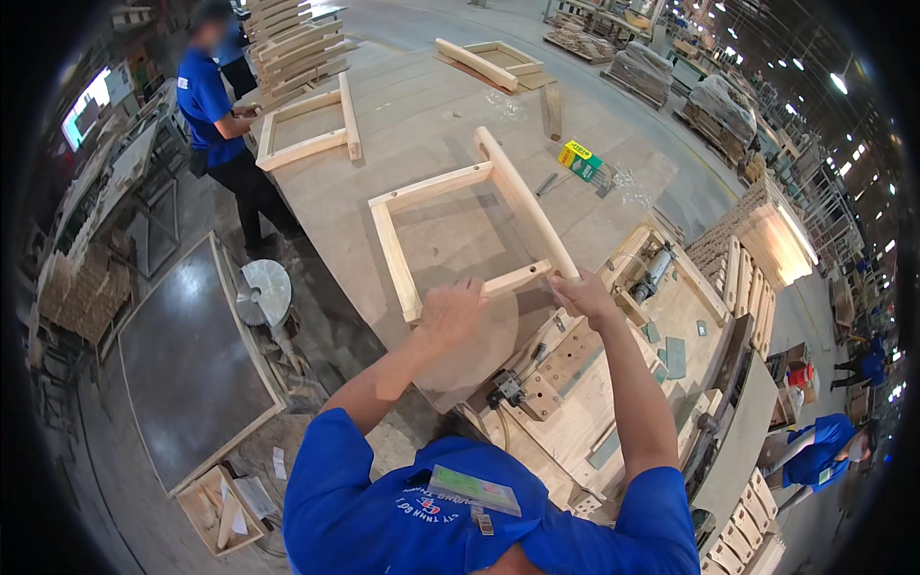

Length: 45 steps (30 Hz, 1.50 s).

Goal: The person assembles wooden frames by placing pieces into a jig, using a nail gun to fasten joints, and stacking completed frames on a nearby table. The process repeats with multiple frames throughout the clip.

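Observation:
A pale wooden frame [436, 187], four rails joined in a square with one long rounded rail, lies flat on the big plywood worktable [422, 105]. My left hand [450, 309] grips the frame's near rail close to its left corner. My right hand [580, 292] holds the near end of the long rounded rail, where it meets that near rail. Both forearms come up from my blue shirt at the bottom edge.
A wooden clamping jig [575, 374] with a cylinder [655, 268] stands right of the frame. Another frame [307, 129] lies far left, where a person in blue [216, 115] works beside stacked parts [292, 43]. A green box [580, 158] lies on the table. Another person [815, 450] stands lower right.

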Motion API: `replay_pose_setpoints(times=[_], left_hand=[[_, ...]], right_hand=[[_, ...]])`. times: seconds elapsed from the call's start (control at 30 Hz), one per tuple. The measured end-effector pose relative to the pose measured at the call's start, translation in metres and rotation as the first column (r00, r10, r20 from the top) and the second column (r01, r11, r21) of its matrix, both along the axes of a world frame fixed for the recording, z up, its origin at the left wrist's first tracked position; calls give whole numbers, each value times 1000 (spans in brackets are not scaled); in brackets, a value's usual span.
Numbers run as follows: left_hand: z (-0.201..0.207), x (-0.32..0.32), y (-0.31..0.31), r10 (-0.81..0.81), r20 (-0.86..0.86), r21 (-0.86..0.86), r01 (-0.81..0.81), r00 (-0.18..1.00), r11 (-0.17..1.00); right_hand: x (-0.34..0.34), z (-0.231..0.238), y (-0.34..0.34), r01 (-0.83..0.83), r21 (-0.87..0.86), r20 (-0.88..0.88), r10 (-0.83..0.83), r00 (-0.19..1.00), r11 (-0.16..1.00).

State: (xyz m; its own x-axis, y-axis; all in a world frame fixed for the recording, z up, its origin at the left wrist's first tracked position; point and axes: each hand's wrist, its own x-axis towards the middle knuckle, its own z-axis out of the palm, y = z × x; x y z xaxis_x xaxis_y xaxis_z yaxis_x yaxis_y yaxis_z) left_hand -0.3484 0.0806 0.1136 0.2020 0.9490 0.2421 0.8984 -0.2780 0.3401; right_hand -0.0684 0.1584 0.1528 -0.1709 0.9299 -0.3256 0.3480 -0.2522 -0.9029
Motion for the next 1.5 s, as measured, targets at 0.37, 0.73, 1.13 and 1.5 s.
replay_pose_setpoints(times=[0.37,0.73,1.13,1.5], left_hand=[[-20,-53,91,330,-203,19,-333,922,943],[-19,36,105,136,-54,249,-119,989,961],[13,365,-113,-875,134,137,866,464,481],[-28,406,-202,-955,290,176,984,-65,-14]], right_hand=[[80,-10,-162,234,86,29,-237,971,968],[110,-63,-573,968,86,245,-947,209,236],[73,41,-889,739,591,730,-176,-661,-323],[146,31,-957,967,256,953,-169,-252,2]])
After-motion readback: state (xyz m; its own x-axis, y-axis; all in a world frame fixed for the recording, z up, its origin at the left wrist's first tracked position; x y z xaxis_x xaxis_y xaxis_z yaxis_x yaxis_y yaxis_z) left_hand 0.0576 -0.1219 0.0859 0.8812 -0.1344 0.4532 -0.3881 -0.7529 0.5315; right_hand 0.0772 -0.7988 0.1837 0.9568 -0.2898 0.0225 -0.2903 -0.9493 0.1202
